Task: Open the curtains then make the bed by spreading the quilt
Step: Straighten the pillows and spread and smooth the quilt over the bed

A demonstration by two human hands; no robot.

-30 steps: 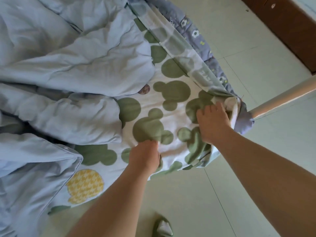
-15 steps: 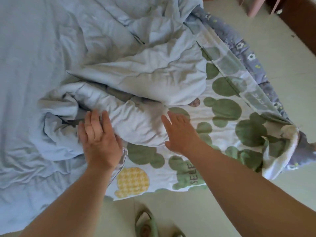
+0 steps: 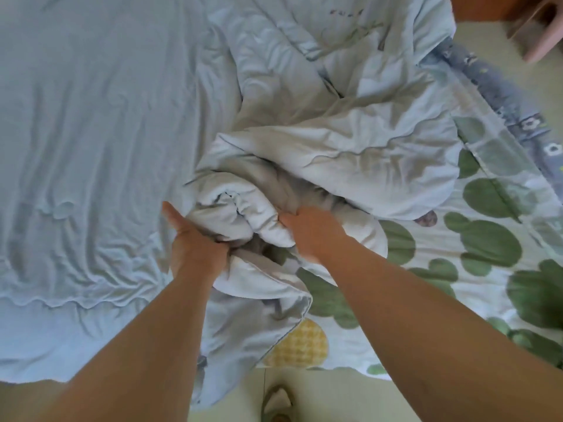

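A pale blue quilt (image 3: 350, 153) lies bunched in thick rolls across the middle and right of the bed. My left hand (image 3: 195, 242) grips a rolled fold of it from the left, thumb raised. My right hand (image 3: 310, 229) is closed on the same roll from the right, fingers dug into the fabric. Under the quilt lies a white sheet with green mouse-head shapes (image 3: 475, 248) and one yellow patch. The left of the bed is covered by smooth pale blue cloth (image 3: 85, 147). No curtains are in view.
The bed's near edge runs along the bottom, with pale floor tiles (image 3: 335, 397) below it and a slipper (image 3: 278, 403) on my foot. A purple flowered edge (image 3: 475, 71) hangs at the bed's right side. Pink furniture (image 3: 536, 28) stands at the top right.
My view swung left from the bed's corner. Both hands left the patterned sheet, moved onto the bunched quilt, and closed on a rolled fold of it.
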